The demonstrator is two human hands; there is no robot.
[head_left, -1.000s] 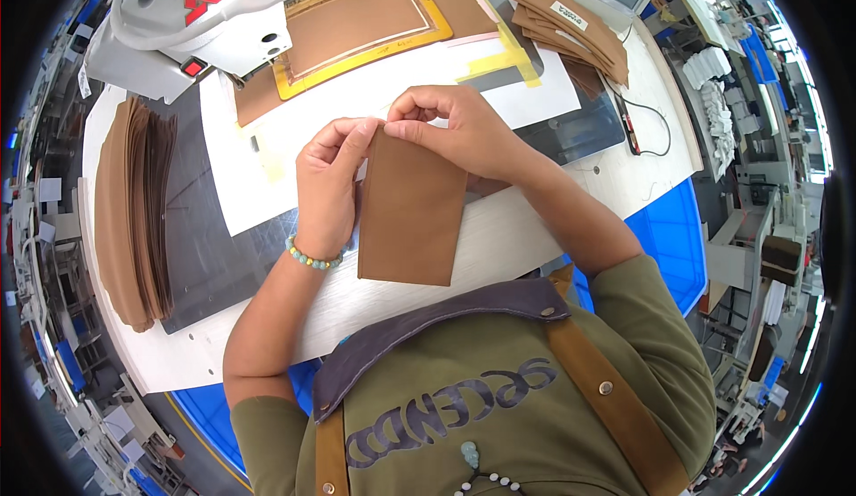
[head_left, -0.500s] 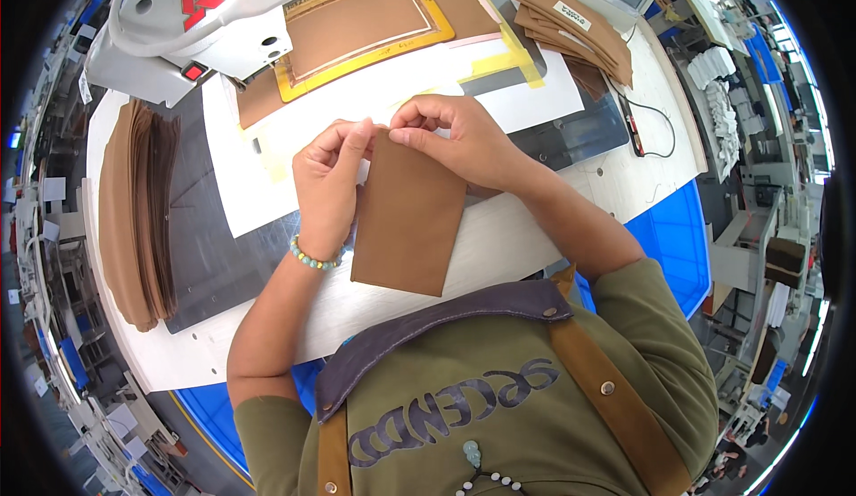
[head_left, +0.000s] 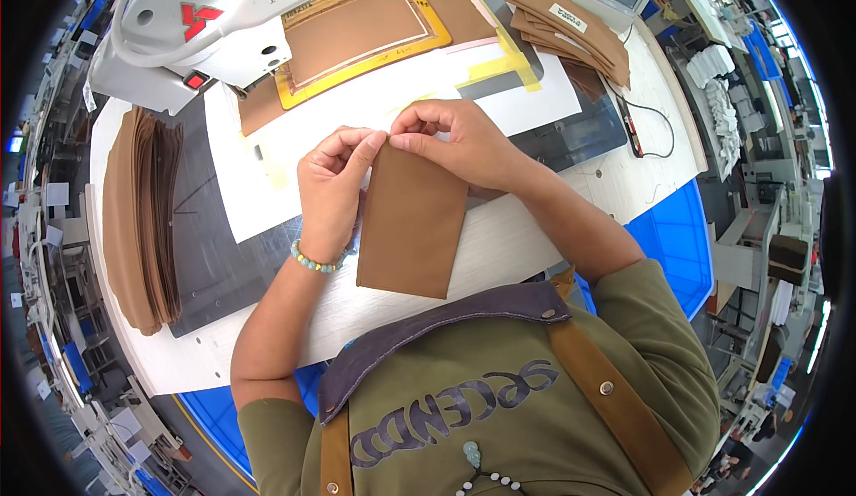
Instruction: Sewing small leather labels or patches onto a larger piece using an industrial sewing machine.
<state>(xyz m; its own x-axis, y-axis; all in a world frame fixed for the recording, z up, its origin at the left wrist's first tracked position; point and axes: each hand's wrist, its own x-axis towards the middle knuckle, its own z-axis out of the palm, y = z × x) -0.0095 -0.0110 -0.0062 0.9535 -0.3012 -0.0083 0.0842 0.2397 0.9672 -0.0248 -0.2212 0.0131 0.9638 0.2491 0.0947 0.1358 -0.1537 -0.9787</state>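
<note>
A flat brown fabric piece [head_left: 414, 219], roughly rectangular with neat edges, hangs between my hands over the front of the table. My left hand [head_left: 336, 175] pinches its top corner between thumb and forefinger; a beaded bracelet circles that wrist. Close beside it, my right hand [head_left: 455, 144] pinches the same top edge, thumb and fingertips nearly meeting those of the left. The palm of the right hand lies over the upper right part of the fabric. Whatever sits right between the fingertips is too small to make out.
A white sewing machine head [head_left: 205, 41] reaches in from the upper left beside a yellow-framed template [head_left: 437, 32] holding brown fabric. Stacked brown pieces [head_left: 134, 219] stand at left; more folded pieces [head_left: 571, 28] lie upper right, near a cable [head_left: 670, 130]. Blue bins [head_left: 673, 237] sit below the table edge.
Both hands keep their pinch on the fabric's top edge. The left fingertips have shifted slightly, and the fabric hangs a little further right and lower in view.
</note>
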